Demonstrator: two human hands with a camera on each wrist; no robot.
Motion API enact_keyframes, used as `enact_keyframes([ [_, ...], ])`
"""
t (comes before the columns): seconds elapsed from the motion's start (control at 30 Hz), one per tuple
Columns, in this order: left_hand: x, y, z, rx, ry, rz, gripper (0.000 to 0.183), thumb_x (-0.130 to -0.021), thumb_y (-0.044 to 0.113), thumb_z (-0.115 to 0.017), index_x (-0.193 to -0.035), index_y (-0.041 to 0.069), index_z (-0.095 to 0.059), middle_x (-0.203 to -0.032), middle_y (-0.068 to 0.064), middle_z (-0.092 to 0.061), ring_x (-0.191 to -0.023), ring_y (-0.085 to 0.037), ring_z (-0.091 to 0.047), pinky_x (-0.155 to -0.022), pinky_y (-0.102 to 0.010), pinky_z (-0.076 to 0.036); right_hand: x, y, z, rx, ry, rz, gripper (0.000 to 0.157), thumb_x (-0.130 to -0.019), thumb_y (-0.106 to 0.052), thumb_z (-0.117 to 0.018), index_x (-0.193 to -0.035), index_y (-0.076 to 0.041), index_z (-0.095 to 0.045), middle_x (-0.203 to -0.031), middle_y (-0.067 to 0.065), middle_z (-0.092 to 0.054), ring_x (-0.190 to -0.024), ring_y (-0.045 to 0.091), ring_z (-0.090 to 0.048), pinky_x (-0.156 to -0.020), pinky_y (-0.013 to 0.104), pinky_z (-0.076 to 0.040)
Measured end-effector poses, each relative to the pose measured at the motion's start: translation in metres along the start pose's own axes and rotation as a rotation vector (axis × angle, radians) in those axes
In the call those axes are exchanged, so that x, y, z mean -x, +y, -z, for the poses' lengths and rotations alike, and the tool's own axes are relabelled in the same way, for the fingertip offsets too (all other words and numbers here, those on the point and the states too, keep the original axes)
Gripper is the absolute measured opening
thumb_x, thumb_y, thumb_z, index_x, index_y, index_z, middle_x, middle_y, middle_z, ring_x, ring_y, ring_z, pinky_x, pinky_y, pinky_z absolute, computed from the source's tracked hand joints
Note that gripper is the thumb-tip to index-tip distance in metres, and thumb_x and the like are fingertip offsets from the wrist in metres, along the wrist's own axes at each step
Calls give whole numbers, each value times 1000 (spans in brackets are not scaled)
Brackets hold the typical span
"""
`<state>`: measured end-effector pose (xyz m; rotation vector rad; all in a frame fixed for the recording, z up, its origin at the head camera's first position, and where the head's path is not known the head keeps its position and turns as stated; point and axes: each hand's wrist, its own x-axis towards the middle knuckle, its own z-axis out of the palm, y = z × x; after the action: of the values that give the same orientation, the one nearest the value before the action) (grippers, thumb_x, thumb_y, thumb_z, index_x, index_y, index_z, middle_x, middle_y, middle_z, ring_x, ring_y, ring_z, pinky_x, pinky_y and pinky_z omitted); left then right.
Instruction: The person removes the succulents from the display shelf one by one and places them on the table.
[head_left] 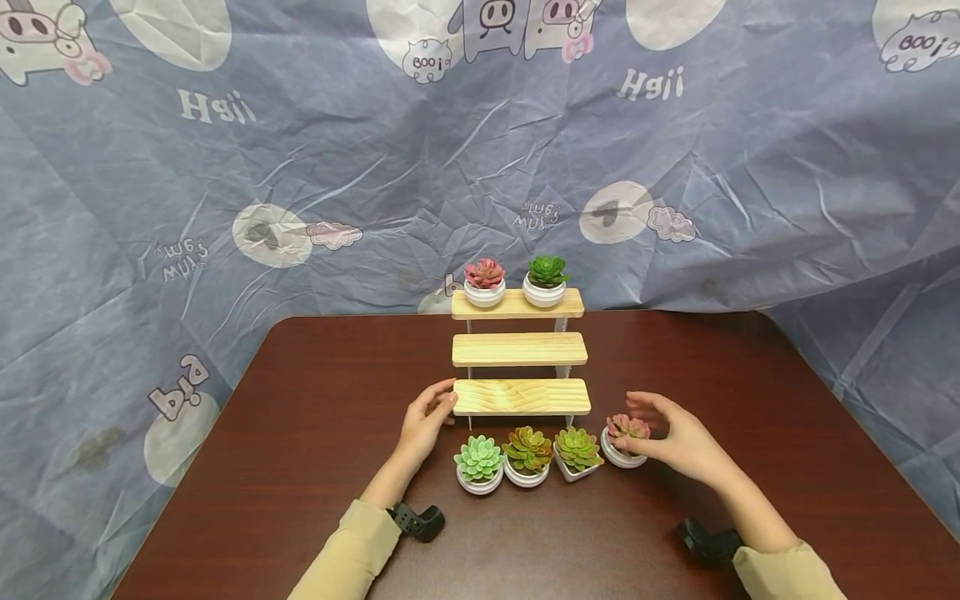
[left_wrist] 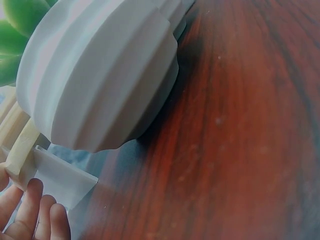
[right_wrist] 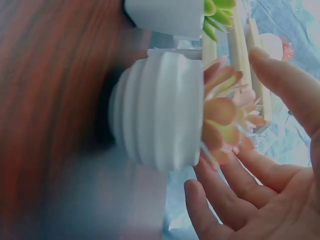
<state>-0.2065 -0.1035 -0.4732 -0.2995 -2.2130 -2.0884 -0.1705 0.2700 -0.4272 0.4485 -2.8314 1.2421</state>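
My left hand [head_left: 424, 423] holds the left end of the bottom board on a three-tier wooden stand [head_left: 521, 398]. In the left wrist view its fingertips lie at the board's end, beside a clear support [left_wrist: 62, 177]. My right hand [head_left: 686, 442] spreads around a pink succulent [head_left: 628, 427] in a ribbed white pot [right_wrist: 157, 112], which stands on the table. The thumb is on the near side, apart from the leaves in the right wrist view, and the other fingers reach behind the plant. Left of it stand a yellow-green succulent [head_left: 577, 448], a reddish-green one [head_left: 528, 450] and a pale green one [head_left: 478, 458].
On the top board sit a red succulent [head_left: 484, 273] and a dark green succulent [head_left: 547, 271], both in white pots. The middle board [head_left: 520, 349] is bare wood. A brown table [head_left: 330, 392] carries everything, with a blue printed cloth [head_left: 420, 167] hanging behind.
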Motion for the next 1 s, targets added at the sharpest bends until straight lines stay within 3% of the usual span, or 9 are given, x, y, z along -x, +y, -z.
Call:
enact_keyframes([
  [0.43, 1, 1, 0, 4, 1, -3, 35, -96, 9, -53, -129, -5, -52, -105, -21, -61, -90, -15, -56, -78, -53, -51, -28, -21, 5, -25, 131, 12, 63, -83, -31, -73, -132, -1, -47, -121, 20, -57, -108, 37, -57, -88, 49, -48],
  [1.0, 0, 1, 0, -5, 3, -11, 34, -96, 9, -54, -128, -2, -54, -104, -20, -62, -87, -12, -56, -76, -51, -52, -67, -52, 6, -162, 250, 52, 62, -83, -26, -74, -133, -2, -46, -125, 20, -55, -113, 33, -54, -94, 45, -45],
])
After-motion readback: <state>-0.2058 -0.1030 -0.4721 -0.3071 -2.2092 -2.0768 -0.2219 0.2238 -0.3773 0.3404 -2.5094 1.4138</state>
